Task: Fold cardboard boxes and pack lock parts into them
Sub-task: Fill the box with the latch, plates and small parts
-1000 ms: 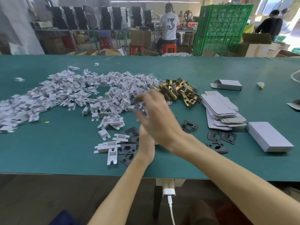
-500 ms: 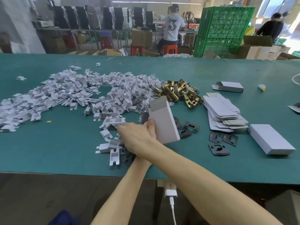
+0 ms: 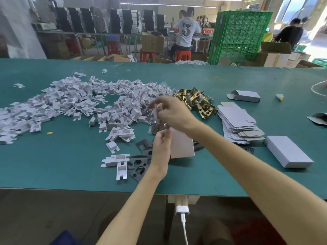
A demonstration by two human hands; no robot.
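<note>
A heap of white folded cardboard inserts (image 3: pixel 70 103) and a pile of brass latch bolts (image 3: pixel 196 101) lie behind the hands on the green table (image 3: pixel 53 165). Flat black metal plates (image 3: pixel 139 163) crowd the left wrist. The left hand (image 3: pixel 160 147) curls its fingers around a small white cardboard box (image 3: pixel 182 147), held just above those plates. The right hand (image 3: pixel 175 115) pinches a blurred white cardboard piece (image 3: pixel 156 110) just above the box.

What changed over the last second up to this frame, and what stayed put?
The right hand rose from beside the box and now pinches a small white insert above it. The left hand grips the box, which was not visible a second ago. The insert pile, brass latches, flat carton stack and closed box stayed put.
</note>
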